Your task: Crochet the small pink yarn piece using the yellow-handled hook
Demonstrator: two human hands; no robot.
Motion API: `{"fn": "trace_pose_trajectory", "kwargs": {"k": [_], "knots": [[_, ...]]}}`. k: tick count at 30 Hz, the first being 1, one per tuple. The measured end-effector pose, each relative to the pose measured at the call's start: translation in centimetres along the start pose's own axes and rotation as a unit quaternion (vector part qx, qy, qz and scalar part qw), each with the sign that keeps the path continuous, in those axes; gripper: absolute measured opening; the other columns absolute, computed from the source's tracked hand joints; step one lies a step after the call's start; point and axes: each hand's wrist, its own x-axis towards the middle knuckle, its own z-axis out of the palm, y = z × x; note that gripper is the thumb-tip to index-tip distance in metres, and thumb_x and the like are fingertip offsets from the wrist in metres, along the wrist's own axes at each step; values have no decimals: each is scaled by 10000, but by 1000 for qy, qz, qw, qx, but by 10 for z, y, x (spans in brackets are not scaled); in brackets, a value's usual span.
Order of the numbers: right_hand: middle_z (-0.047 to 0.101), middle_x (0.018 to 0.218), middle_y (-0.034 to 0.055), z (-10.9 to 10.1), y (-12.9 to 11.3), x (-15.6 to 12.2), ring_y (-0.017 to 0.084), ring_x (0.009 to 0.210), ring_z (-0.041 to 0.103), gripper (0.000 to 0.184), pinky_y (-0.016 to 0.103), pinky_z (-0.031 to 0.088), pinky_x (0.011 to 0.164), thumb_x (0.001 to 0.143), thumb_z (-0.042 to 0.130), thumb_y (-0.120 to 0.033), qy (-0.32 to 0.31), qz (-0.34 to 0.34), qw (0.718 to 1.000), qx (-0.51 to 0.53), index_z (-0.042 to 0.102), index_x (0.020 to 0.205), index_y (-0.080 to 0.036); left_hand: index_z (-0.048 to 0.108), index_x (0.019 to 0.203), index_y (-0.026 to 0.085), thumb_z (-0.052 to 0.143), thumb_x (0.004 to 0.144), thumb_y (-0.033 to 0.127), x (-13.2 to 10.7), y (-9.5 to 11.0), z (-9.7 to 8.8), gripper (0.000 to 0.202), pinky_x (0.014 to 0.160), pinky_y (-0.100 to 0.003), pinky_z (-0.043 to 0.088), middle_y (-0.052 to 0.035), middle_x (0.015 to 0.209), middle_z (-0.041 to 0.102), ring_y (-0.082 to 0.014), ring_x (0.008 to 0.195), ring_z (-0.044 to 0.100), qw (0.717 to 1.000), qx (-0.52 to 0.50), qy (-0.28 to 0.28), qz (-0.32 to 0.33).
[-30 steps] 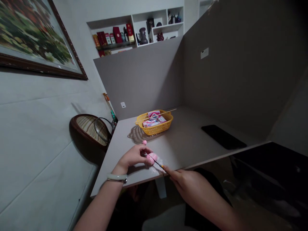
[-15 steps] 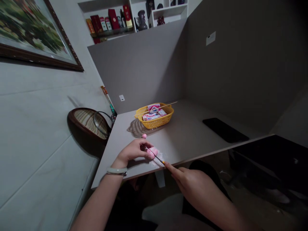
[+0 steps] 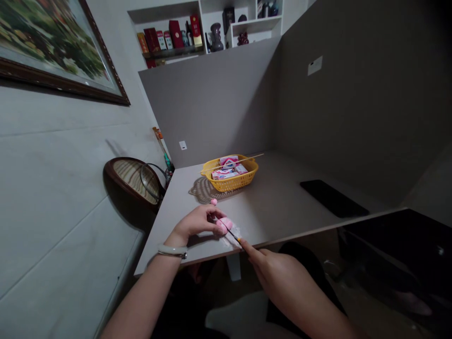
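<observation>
The left fingers [image 3: 216, 220] curl together over a pink lump [image 3: 225, 225], clamping it down on a crumpled white tissue [image 3: 233, 237] on the tabletop [image 3: 282, 207]. The right hand [image 3: 282, 280] comes in with its fingertips [image 3: 245, 246] at the yellow end of a thin dark stick [image 3: 231, 233] whose tip reaches the lump; whether they grip it firmly, I cannot tell. A small pink ball [image 3: 213, 201] sits just past the left fingers, where a nudge could send it rolling. The stick could also skid off the soft lump into those fingers if pushed hard. Well beyond the fingers stands a yellow plastic basket [image 3: 229, 182] of boxes [image 3: 226, 173]. Against the earlier frame, both hands hold much the same pose, while the whole scene sits slightly shifted in view.
</observation>
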Motion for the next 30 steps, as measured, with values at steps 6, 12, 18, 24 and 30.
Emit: {"fn": "trace_pose_trajectory", "kwargs": {"k": [6,12,18,24,30], "knots": [[732,770,43,8,-8,21,179,563,675,631,244,343,452,829,438,-32,-10,20,999,-29,494,1438,-190,732,1025,150,822,591,278,-1,1,-1,460,700,-272,440,-40,903,688,-156,784,573,1000,-4,10,-3],[744,826,44,-1,2,-2,165,596,682,685,241,375,483,809,400,-7,-11,-2,1000,26,449,1471,-178,725,1034,146,835,601,330,-2,3,0,483,695,-269,439,-40,883,688,-152,763,568,1000,6,6,-2],[741,760,44,7,-7,20,167,561,671,609,236,325,453,841,443,-50,-6,21,999,-25,513,1426,-201,730,1020,162,827,595,281,-1,2,-1,452,762,-286,455,-44,959,699,-180,856,601,1000,17,5,6],[742,801,47,6,4,-4,167,583,681,621,234,388,491,849,397,-49,13,2,999,37,488,1443,-203,726,1028,160,845,589,339,-2,3,0,488,721,-277,451,-43,935,690,-171,815,590,1000,5,2,-3],[728,737,52,7,-6,16,171,537,659,605,222,371,454,844,441,-53,8,20,1000,-17,515,1428,-191,721,1004,146,828,597,288,0,3,0,444,674,-260,422,-29,875,673,-142,752,550,1000,18,10,6]]}}
